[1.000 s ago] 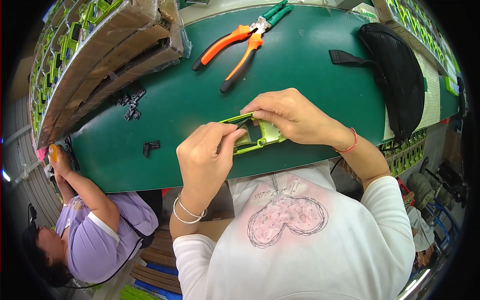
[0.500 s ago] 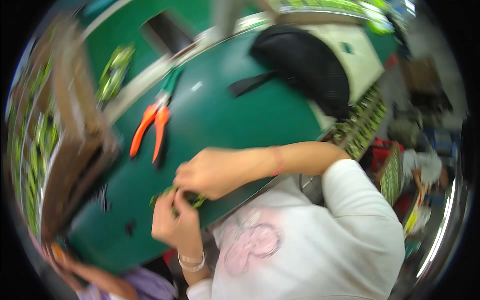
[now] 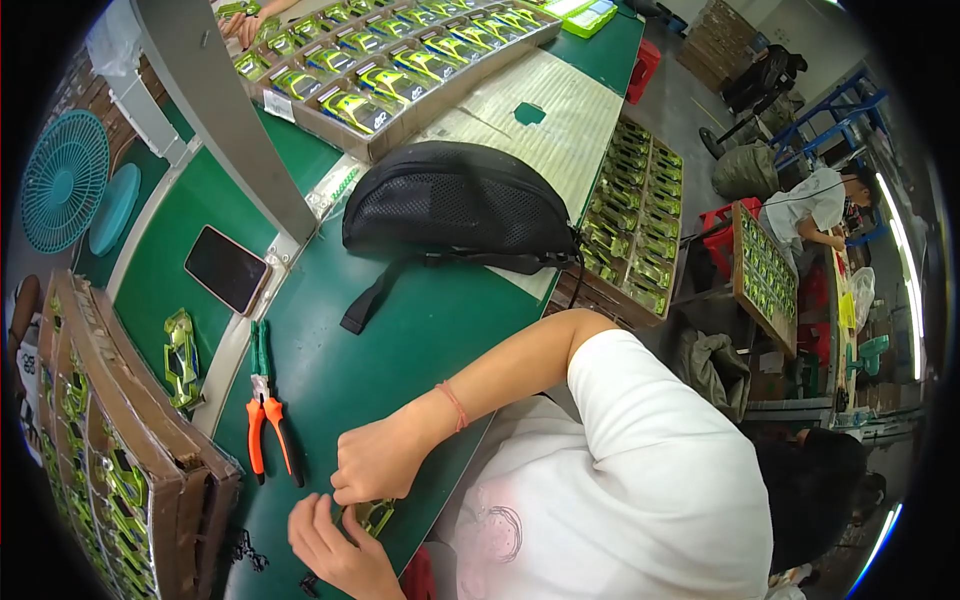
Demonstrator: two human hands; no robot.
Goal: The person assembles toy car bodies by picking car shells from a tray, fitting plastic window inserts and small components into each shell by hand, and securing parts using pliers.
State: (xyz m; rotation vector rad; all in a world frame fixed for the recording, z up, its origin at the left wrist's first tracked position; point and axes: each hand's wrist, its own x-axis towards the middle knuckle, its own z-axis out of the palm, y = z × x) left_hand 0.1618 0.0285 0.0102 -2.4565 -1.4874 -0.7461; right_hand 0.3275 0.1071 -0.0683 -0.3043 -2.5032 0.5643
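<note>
1. Low in the frame, left of centre, the right hand (image 3: 378,462) and the left hand (image 3: 335,548) meet over a small yellow-green plastic part (image 3: 374,517) at the near edge of the green table (image 3: 400,340).
2. The right hand is curled into a loose fist with its fingers folded down onto the top of the part. Exactly how they pinch it is hidden beneath the knuckles.
3. The left hand sits just below. Its fingers are bent and partly spread, with the tips against the part's left side, so both hands appear to have hold of it.
4. The part is only half visible between the hands, so whether anything is fitted into it cannot be told. Judging by the grip, the work on this piece looks to be under way rather than finished.
5. Orange-handled pliers (image 3: 266,421) lie untouched to the upper left of the hands.
6. Cardboard trays of similar green parts (image 3: 110,470) stand at the left edge, and further filled trays (image 3: 390,75) fill the top of the frame.
7. A black waist bag (image 3: 455,208) lies in the middle of the table, with a smartphone (image 3: 227,268) to its left.
</note>
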